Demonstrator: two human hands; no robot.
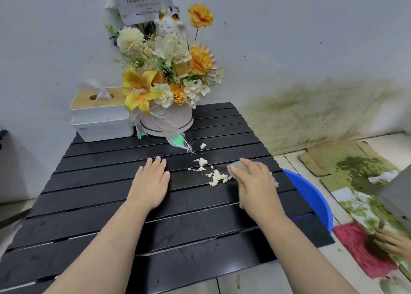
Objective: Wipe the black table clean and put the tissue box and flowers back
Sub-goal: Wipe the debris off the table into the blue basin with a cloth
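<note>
Head view: the right hand point(251, 180) grips a cloth point(239, 167) beside white crumbs point(216, 176) on the black surface point(178, 215); the left hand point(151, 182) lies flat, empty. Tissue box point(100, 115) and flowers point(164, 71) stand at the back. Hasty wiping could push crumbs between the slats.

A bakery's back corner, it seems — the greeting card point(142, 1) behind the flowers point(169, 66) reads "Velvetboy Bakery… Grand Opening" — stained wall point(311, 115), tiled floor point(289, 278).

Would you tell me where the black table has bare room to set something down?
Bare slats lie left of the left hand and along the near edge of the table. It is crowded at the far edge by the tissue box and flowers, and around the crumbs.
</note>
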